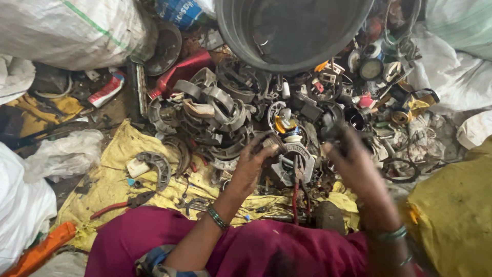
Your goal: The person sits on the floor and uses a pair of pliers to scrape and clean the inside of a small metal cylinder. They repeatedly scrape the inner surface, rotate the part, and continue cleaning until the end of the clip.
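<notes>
Left hand [254, 163]: extended forward, fingers curled in a closed grasp, a green bangle worn at the wrist.
Right hand [353, 163]: raised alongside, motion-blurred, fingers bent; grip cannot be made out, bangles worn at the wrist.

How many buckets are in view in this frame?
1. A single dark grey bucket stands at the top centre, behind the heap of scrap metal parts, its rim toward the camera. The pile and surrounding sacks could hide others.
</notes>
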